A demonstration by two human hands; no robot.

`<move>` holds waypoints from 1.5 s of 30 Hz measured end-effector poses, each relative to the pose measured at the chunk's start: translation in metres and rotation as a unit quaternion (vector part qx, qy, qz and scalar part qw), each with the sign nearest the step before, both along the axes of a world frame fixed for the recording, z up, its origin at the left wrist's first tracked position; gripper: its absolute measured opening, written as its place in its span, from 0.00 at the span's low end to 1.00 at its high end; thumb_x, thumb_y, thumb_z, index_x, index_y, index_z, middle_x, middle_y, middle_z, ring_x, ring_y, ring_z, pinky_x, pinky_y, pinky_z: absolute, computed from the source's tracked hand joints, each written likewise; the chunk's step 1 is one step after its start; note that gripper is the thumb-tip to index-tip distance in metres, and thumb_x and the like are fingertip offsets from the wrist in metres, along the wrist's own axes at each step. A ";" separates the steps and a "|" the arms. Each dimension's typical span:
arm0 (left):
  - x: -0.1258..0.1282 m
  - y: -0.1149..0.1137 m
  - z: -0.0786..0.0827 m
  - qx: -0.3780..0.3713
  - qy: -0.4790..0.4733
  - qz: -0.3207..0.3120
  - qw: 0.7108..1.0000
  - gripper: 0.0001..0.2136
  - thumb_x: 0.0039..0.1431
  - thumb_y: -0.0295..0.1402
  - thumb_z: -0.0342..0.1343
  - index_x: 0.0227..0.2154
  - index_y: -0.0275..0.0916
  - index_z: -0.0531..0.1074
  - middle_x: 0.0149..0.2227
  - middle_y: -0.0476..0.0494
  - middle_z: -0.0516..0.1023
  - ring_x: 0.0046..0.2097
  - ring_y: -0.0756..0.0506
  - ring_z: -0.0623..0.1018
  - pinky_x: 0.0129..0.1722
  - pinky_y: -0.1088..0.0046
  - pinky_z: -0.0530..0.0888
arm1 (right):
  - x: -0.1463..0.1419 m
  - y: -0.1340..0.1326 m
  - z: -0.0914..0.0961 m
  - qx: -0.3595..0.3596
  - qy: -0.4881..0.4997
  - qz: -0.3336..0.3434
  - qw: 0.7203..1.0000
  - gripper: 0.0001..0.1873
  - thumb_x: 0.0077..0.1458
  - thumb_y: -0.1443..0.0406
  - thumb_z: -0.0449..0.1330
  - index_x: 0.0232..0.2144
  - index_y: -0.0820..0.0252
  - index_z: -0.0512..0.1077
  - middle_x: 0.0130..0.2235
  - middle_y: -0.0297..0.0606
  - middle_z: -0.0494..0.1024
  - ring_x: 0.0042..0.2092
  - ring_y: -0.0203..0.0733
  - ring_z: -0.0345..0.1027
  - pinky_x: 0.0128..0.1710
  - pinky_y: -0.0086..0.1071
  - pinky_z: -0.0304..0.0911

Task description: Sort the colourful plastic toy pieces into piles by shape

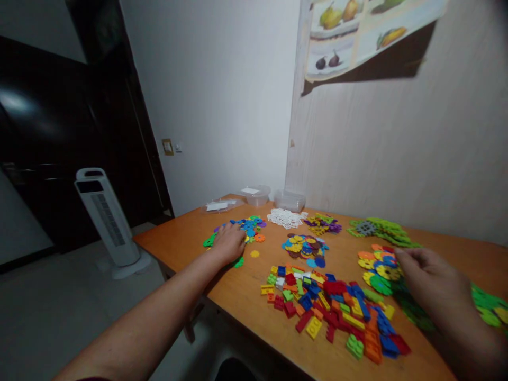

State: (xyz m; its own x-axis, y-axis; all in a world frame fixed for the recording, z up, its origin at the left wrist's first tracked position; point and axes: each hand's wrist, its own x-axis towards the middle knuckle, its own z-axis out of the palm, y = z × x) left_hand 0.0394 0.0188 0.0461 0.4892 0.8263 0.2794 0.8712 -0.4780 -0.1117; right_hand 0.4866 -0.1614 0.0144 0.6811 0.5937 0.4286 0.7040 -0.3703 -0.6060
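My left hand (230,243) lies palm down on a heap of blue, green and orange plastic discs (251,227) at the far left of the wooden table (182,238); its fingers curl over the pieces. My right hand (431,280) reaches over a pile of orange, yellow and green flower-shaped discs (379,267), fingertips bent down onto them. Between the hands spreads a big heap of coloured building bricks (333,309). What either hand holds, if anything, is hidden.
More piles sit further back: yellow and purple discs (304,246), white lattice pieces (284,217), olive and purple pieces (322,223), green pieces (381,230). Clear plastic tubs (257,194) stand by the wall. A white tower fan (107,222) stands on the floor left.
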 end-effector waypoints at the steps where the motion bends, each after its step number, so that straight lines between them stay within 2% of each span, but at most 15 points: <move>1: 0.001 0.000 -0.001 0.003 -0.003 -0.002 1.000 0.12 0.67 0.34 0.50 0.38 0.41 0.79 0.49 0.34 0.77 0.53 0.33 0.72 0.50 0.55 0.69 | -0.001 0.000 0.000 -0.003 -0.002 0.001 1.000 0.29 0.56 0.39 0.53 0.41 0.53 0.79 0.36 0.41 0.83 0.38 0.53 0.75 0.37 0.40 0.62; 10: 0.000 0.002 -0.004 0.016 -0.036 0.003 0.999 0.10 0.68 0.36 0.51 0.38 0.41 0.77 0.47 0.36 0.78 0.52 0.35 0.73 0.49 0.57 0.67 | -0.009 -0.004 0.004 0.011 0.003 0.017 1.000 0.27 0.57 0.41 0.55 0.40 0.54 0.79 0.36 0.40 0.83 0.38 0.51 0.76 0.36 0.38 0.61; 17: 0.013 -0.002 0.002 0.054 -0.122 0.019 0.991 0.13 0.73 0.40 0.48 0.43 0.42 0.77 0.47 0.38 0.78 0.51 0.38 0.74 0.49 0.61 0.67 | -0.025 -0.004 0.012 0.030 0.005 0.034 0.999 0.27 0.56 0.41 0.55 0.38 0.55 0.78 0.32 0.40 0.81 0.36 0.50 0.75 0.34 0.38 0.61; 24: 0.030 -0.009 0.004 0.054 -0.019 0.019 0.998 0.11 0.70 0.30 0.48 0.43 0.37 0.77 0.47 0.31 0.80 0.51 0.35 0.77 0.50 0.58 0.67 | -0.035 -0.005 0.014 0.029 0.007 0.064 0.998 0.26 0.57 0.41 0.54 0.36 0.54 0.77 0.32 0.41 0.81 0.35 0.50 0.74 0.34 0.39 0.61; 28: 0.029 -0.009 0.001 0.040 0.010 0.006 0.999 0.12 0.70 0.33 0.47 0.39 0.38 0.77 0.43 0.32 0.82 0.48 0.35 0.79 0.47 0.60 0.69 | -0.035 -0.004 0.013 0.033 0.008 0.067 0.997 0.26 0.58 0.41 0.54 0.35 0.53 0.77 0.31 0.40 0.80 0.34 0.49 0.73 0.34 0.39 0.60; 33: 0.025 -0.007 0.001 0.025 -0.016 0.012 0.999 0.09 0.68 0.34 0.50 0.37 0.41 0.76 0.42 0.37 0.83 0.45 0.37 0.80 0.41 0.65 0.70 | -0.036 -0.002 0.012 0.032 0.013 0.073 0.997 0.26 0.58 0.39 0.54 0.34 0.52 0.76 0.29 0.37 0.78 0.32 0.47 0.71 0.33 0.38 0.60; 37: 0.022 -0.007 0.005 0.017 -0.053 0.024 0.998 0.07 0.68 0.32 0.51 0.39 0.42 0.75 0.41 0.37 0.83 0.45 0.37 0.81 0.41 0.65 0.70 | -0.035 -0.001 0.010 0.040 0.013 0.076 0.996 0.26 0.59 0.40 0.54 0.34 0.53 0.76 0.29 0.37 0.78 0.32 0.47 0.71 0.33 0.38 0.60; 41: 0.026 -0.009 0.010 0.029 -0.136 0.031 0.990 0.08 0.68 0.31 0.52 0.43 0.41 0.75 0.43 0.37 0.83 0.46 0.38 0.80 0.43 0.66 0.70 | -0.038 0.000 0.010 0.054 0.009 0.082 0.995 0.25 0.59 0.42 0.56 0.34 0.54 0.77 0.27 0.35 0.76 0.31 0.45 0.70 0.32 0.37 0.60; 43: 0.036 -0.012 0.010 0.014 -0.205 0.010 0.979 0.08 0.68 0.31 0.51 0.44 0.40 0.75 0.42 0.40 0.83 0.44 0.40 0.80 0.42 0.68 0.70 | -0.046 -0.001 0.011 0.059 0.014 0.098 0.993 0.24 0.60 0.42 0.56 0.34 0.54 0.76 0.26 0.34 0.75 0.31 0.44 0.69 0.31 0.35 0.59; 45: 0.052 -0.017 0.010 -0.020 -0.288 -0.042 0.957 0.09 0.67 0.29 0.51 0.43 0.40 0.75 0.40 0.42 0.83 0.43 0.43 0.80 0.41 0.70 0.71 | -0.058 -0.002 0.013 0.069 0.034 0.132 0.988 0.23 0.61 0.43 0.57 0.34 0.55 0.76 0.28 0.34 0.75 0.32 0.43 0.69 0.32 0.35 0.60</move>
